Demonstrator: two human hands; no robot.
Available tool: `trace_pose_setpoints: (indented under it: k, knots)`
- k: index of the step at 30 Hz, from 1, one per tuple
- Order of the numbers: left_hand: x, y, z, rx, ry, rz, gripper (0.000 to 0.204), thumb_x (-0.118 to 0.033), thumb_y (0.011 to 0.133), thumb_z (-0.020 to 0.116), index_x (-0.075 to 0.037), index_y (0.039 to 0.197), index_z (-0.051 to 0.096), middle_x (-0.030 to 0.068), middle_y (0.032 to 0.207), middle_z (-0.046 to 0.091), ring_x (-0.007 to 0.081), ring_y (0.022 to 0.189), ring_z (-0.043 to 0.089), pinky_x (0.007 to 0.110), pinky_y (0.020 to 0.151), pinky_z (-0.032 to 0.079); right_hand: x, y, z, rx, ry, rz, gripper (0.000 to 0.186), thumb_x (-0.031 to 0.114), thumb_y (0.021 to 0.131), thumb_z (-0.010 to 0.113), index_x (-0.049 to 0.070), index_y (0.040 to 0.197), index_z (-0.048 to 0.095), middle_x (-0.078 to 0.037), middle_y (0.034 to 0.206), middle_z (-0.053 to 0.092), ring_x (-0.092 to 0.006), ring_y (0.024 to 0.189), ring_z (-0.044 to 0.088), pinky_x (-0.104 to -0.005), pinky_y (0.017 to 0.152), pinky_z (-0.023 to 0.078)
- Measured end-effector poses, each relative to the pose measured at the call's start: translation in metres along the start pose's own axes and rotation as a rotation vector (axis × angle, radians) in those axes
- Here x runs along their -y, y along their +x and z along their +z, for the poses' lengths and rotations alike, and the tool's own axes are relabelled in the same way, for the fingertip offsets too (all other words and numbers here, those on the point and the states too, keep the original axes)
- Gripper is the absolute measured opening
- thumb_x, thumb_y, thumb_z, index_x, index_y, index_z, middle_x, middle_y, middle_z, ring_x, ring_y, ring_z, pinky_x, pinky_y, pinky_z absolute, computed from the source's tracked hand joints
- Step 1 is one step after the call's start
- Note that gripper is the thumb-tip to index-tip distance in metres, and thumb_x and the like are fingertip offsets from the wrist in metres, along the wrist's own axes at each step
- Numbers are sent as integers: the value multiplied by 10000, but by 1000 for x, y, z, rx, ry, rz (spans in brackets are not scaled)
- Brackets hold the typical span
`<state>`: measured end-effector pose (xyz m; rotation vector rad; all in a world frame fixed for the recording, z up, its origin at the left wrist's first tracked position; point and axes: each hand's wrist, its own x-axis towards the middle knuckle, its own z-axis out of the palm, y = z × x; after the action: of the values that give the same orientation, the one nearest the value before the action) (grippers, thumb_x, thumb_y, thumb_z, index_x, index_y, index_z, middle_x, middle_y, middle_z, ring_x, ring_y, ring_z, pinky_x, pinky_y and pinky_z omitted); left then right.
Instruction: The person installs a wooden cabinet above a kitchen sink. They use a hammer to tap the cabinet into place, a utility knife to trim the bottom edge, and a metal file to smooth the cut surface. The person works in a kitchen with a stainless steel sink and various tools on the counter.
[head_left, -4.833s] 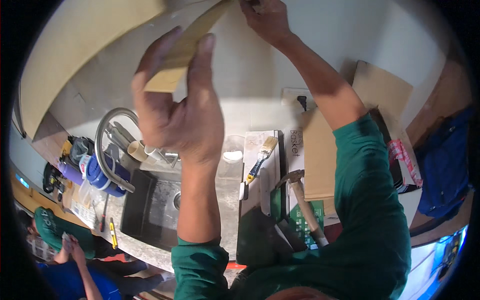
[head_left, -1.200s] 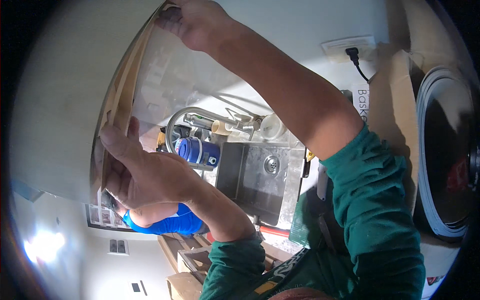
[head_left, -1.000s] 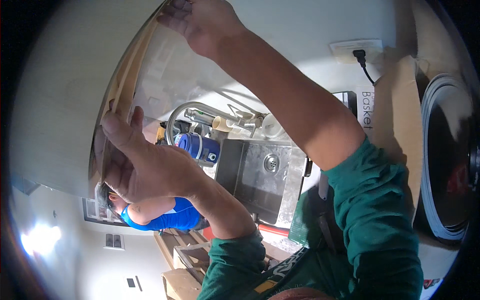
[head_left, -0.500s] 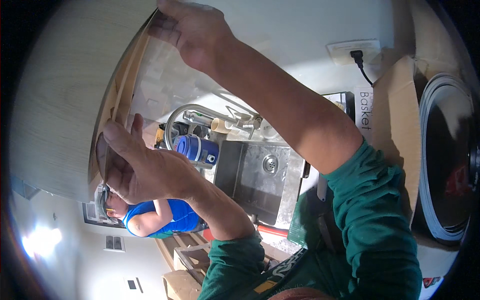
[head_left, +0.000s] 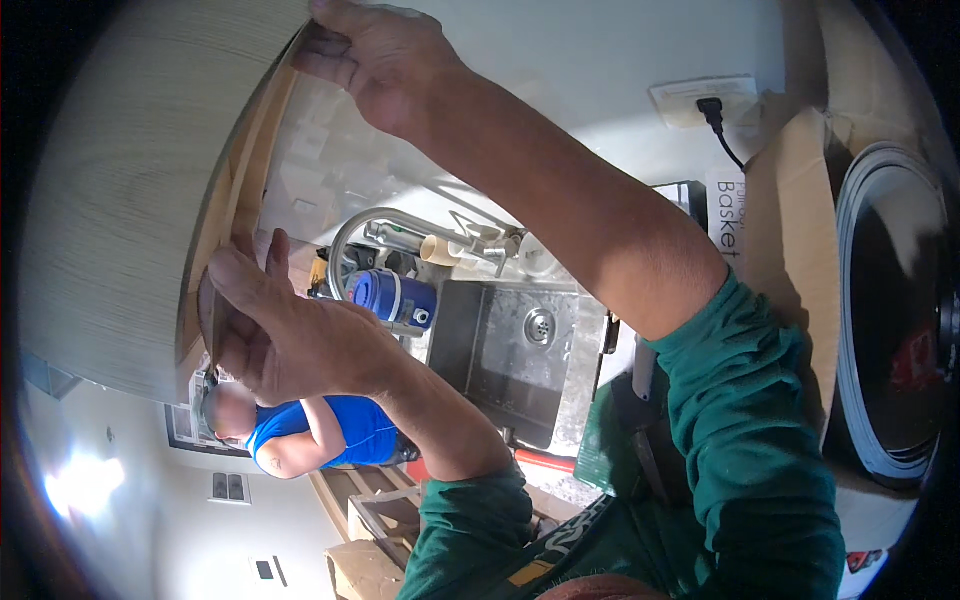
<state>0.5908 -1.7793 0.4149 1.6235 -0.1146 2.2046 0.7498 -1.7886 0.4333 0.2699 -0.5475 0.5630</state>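
Observation:
A large pale wood-grain panel [head_left: 130,190] fills the left of the picture, its brown edge curving down toward the lower left. Pinched at this edge, my right hand [head_left: 385,60] is at the top of the picture. My left hand [head_left: 295,325] is farther down the same edge, thumb on the near side and fingers curled behind. A thin brown edge shows between the left thumb and fingers. What lies behind the fingers of both hands is partly hidden.
Below my arms lie a steel sink [head_left: 510,350], a curved faucet [head_left: 345,235] and a blue jug [head_left: 395,298]. A black plug [head_left: 711,108] sits in the wall outlet. An open cardboard box [head_left: 790,260] stands at right. Another person [head_left: 325,435] in blue is at lower left.
My hands keep their hold on the panel edge with only a slight shift. The person in blue has moved slightly.

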Motion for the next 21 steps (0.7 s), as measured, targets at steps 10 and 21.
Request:
trace_pose_setpoints:
  k: [10, 21]
  knots:
    - [0, 1, -1, 47, 25, 31, 275, -153, 920, 681, 119, 897, 646, 248, 906, 700, 246, 791, 730, 339, 662, 649, -14, 3, -9, 150, 44, -109, 374, 151, 940, 663, -86, 1192, 521, -156, 1120, 603, -253, 1039, 603, -359, 968, 525]
    - [5, 7, -7, 47, 37, 73, 324, -195, 910, 704, 127, 903, 672, 224, 899, 711, 224, 768, 725, 314, 655, 638, -9, 1, -3, 40, -31, -45, 373, 147, 943, 658, -77, 1202, 512, -149, 1160, 587, -262, 1050, 593, -363, 985, 513]
